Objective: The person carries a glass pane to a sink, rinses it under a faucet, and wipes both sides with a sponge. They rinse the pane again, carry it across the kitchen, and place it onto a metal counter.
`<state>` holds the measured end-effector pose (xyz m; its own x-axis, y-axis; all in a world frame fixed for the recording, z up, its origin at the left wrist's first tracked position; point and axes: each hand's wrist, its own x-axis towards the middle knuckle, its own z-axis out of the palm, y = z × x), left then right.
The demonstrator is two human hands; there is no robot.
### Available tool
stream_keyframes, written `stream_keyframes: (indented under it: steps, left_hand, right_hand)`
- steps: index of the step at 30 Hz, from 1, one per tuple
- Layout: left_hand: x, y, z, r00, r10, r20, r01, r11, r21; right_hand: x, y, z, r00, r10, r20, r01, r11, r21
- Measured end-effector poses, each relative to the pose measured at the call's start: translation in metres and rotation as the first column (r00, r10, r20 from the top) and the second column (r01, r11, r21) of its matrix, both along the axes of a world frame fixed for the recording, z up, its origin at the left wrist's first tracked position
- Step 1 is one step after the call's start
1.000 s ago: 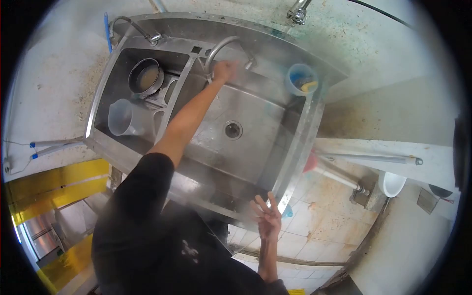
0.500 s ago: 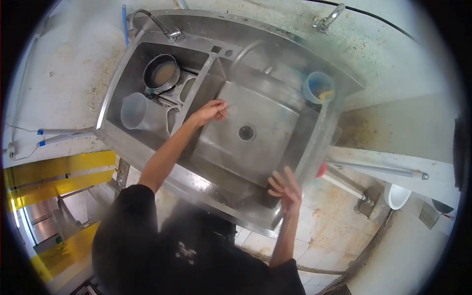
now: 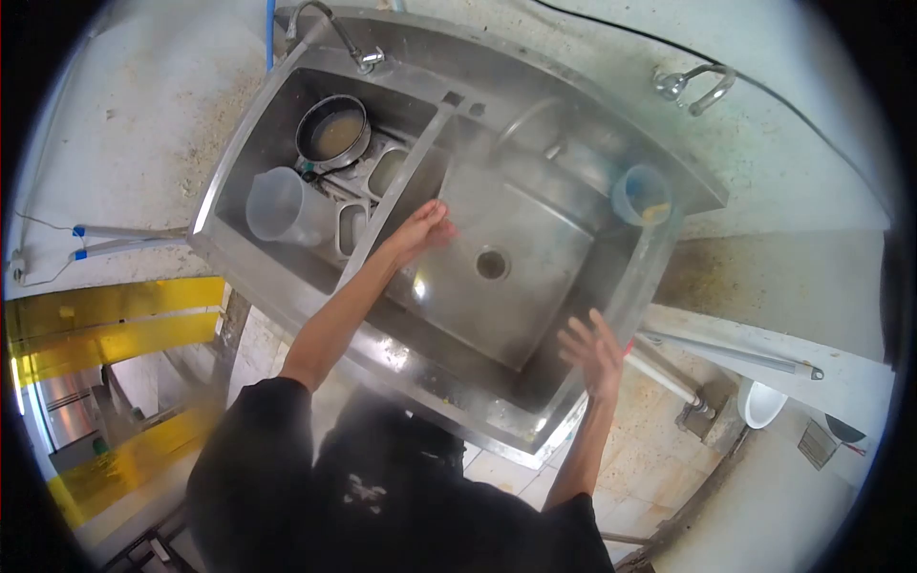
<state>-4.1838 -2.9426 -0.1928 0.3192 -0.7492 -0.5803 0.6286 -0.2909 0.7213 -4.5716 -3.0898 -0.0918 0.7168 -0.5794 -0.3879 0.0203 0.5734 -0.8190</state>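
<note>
Over the divider side of the large steel basin [image 3: 458, 320] is my left hand [image 3: 421, 234], its fingers loosely curled together with nothing visible in them. Slightly blurred, my right hand [image 3: 596, 357] is held above the basin's right front rim, fingers spread and empty. A round drain [image 3: 492, 264] lies in the basin floor between my hands. In the smaller basin to the left are a round metal pot [image 3: 336, 136] with cloudy liquid, a translucent plastic jug [image 3: 279, 206] and rectangular metal pans [image 3: 351, 229].
A bluish plastic container [image 3: 638, 191] with something yellow inside stands at the large basin's back right corner. One faucet [image 3: 361, 55] rises behind the small basin; another tap [image 3: 690, 84] is on the wall. A white pipe [image 3: 664, 374] runs beside the sink.
The view has shifted, so the sink appears farther right. My right hand has moved up and outward toward the right rim. My left hand stays near the divider, fingers still curled.
</note>
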Motion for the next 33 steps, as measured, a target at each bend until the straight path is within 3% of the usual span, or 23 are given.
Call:
stream_keyframes:
  steps: [1, 3, 7, 9, 15, 19, 24, 33]
  left_hand:
    - [0.005, -0.001, -0.006, 1.0, 0.004, -0.011, -0.004, 1.0, 0.016]
    - [0.018, -0.008, -0.02, 0.986, 0.039, 0.164, -0.029, 0.997, -0.065]
    - [0.041, -0.017, -0.016, 0.943, 0.01, 0.332, 0.019, 0.996, -0.084]
    - [0.048, -0.022, -0.015, 0.921, 0.114, 0.371, -0.087, 0.992, -0.088]
    - [0.067, -0.028, 0.058, 0.859, 0.036, 0.511, 0.019, 0.995, -0.102]
    - [0.072, -0.027, 0.087, 0.838, -0.025, 0.545, 0.061, 0.997, -0.047]
    - [0.076, -0.028, 0.103, 0.828, 0.041, 0.559, 0.001, 0.997, -0.074]
    - [0.108, 0.004, 0.135, 0.772, 0.053, 0.633, -0.028, 0.998, -0.049]
  right_hand:
    - [0.002, 0.001, -0.005, 1.0, 0.004, -0.011, -0.004, 1.0, 0.016]
    - [0.007, -0.001, -0.018, 1.0, -0.022, 0.017, 0.023, 0.999, -0.045]
    - [0.015, -0.002, -0.042, 0.998, -0.054, 0.018, 0.056, 0.995, -0.085]
    - [0.023, -0.002, -0.051, 0.997, -0.074, 0.001, 0.074, 0.992, -0.099]
    - [0.052, -0.002, -0.095, 0.978, -0.206, 0.005, 0.206, 0.977, -0.049]
    - [0.065, -0.016, -0.12, 0.97, -0.241, 0.036, 0.241, 0.97, 0.007]
    - [0.082, -0.031, -0.126, 0.981, -0.188, 0.056, 0.186, 0.982, 0.034]
    - [0.135, 0.005, -0.136, 0.982, -0.175, 0.064, 0.168, 0.98, 0.111]
